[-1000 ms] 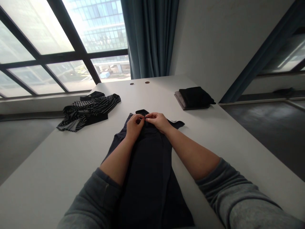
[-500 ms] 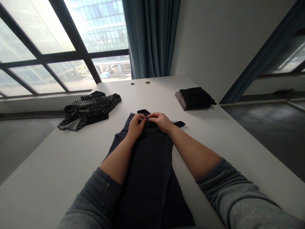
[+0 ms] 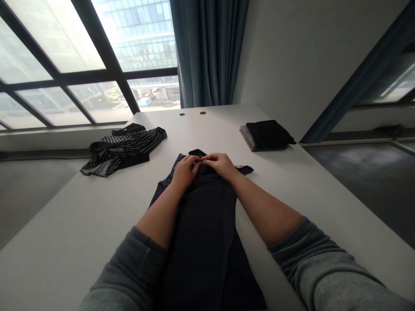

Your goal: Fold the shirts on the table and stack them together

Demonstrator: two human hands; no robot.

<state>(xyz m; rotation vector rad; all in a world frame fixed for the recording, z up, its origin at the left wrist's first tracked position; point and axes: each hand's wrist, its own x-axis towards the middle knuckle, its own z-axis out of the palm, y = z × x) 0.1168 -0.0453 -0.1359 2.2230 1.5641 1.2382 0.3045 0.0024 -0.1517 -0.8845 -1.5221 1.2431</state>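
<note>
A long dark navy garment (image 3: 204,233) lies stretched toward me on the white table (image 3: 97,242). Its far end has what looks like a black collar (image 3: 197,152), and a band with pale stripes (image 3: 244,168) sticks out at the right. My left hand (image 3: 186,172) pinches the cloth at this far end between thumb and fingers. Just beside it, my right hand (image 3: 220,165) pinches the same spot, the fingertips of both nearly touching. Whatever small part sits between the fingertips is too small to make out.
At the left rear lies a loose heap of black-and-white striped clothing (image 3: 126,147). A folded stack of black and grey cloth (image 3: 269,134) rests at the right rear. Two round holes pierce the far tabletop. Behind stand a window, a blue curtain (image 3: 209,56) and a wall.
Both hands stay at the collar end, with only a slight shift of the fingers. The whole view has moved very slightly.
</note>
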